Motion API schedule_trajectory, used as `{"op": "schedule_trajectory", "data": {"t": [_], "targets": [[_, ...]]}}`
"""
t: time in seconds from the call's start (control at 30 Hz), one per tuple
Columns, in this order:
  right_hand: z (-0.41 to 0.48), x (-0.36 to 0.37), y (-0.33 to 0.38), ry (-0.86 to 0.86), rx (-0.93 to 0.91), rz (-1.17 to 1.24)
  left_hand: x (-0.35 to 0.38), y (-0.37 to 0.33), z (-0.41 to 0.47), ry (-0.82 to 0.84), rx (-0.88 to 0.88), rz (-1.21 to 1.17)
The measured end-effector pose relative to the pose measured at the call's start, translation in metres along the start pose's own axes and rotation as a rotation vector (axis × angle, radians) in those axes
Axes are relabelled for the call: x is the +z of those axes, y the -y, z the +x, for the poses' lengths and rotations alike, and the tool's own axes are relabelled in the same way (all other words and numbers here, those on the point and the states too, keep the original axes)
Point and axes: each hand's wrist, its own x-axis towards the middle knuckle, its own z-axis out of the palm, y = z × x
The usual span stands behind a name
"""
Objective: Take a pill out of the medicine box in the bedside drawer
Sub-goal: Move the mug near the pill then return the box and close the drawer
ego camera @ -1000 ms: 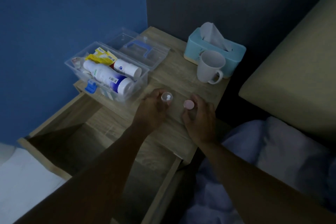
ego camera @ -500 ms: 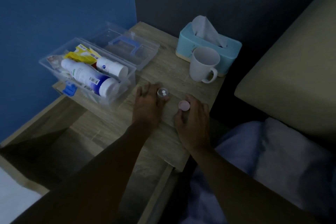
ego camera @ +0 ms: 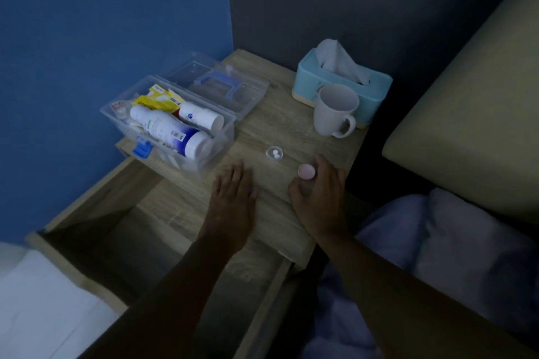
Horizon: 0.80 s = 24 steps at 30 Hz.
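Head view, the only one I've got, and it's dim. Small clear round cap (ego camera: 274, 152) sits upright on the bedside table (ego camera: 280, 122), open side up, two small white round pills (ego camera: 275, 154) lying inside it side by side. Cap stands alone, nothing touching it, between the two hands and a bit beyond them.

Left hand (ego camera: 233, 194) lies flat, palm down on the tabletop, fingers stretched and loose, gripping nothing. It's near the cap but apart from it, just beside the corner of the medicine box (ego camera: 163, 122).

Right hand (ego camera: 319, 198) is curled over a small bottle with a pink lid (ego camera: 306, 171); thumb and fingers wrap around it, lid poking out at the top. Bottle body is mostly hidden by the hand, so I can't tell its shape or label.

Medicine box is clear plastic, open, sitting at the table's left edge against the blue wall (ego camera: 102, 38). Inside: a large white bottle (ego camera: 172, 131) lying on its side with a blue band, a smaller white bottle (ego camera: 201, 118) behind it, yellow packets (ego camera: 159, 99), other bits too blurred to call. Blue latch (ego camera: 142, 149) on the near wall. Its clear cover (ego camera: 221, 87) with a blue handle lies flat just behind it.

Drawer (ego camera: 145, 242) under the table is pulled out; inside looks dark.

Back right: white mug (ego camera: 335, 111) touching or just in front of a light-blue tissue box (ego camera: 341, 81), tissue sticking up. Bed (ego camera: 466, 96) to the right.
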Motion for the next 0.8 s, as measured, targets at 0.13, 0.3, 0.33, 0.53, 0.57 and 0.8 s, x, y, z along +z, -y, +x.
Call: {"op": "schedule_trajectory", "data": {"t": [0.13,0.3,0.33,0.53,0.57,0.8], "targets": [[0.000,0.001,0.001,-0.041,-0.043,-0.009,0.001,-0.002,-0.021,0.029,-0.050,0.101],[-0.002,0.001,-0.001,-0.089,-0.069,0.014,-0.007,-0.004,-0.024,0.079,-0.042,0.149],[-0.002,0.000,-0.001,-0.090,-0.068,0.025,-0.008,-0.006,-0.023,0.094,-0.050,0.157],[0.023,-0.019,0.006,-0.202,-0.155,0.066,-0.011,-0.008,-0.017,0.178,-0.086,0.208],[0.035,-0.024,0.011,-0.226,-0.195,0.064,-0.011,-0.008,-0.016,0.184,-0.087,0.210],[0.123,-0.047,0.036,-0.020,-0.017,-0.215,-0.006,-0.005,-0.015,0.181,-0.083,0.193]]}}
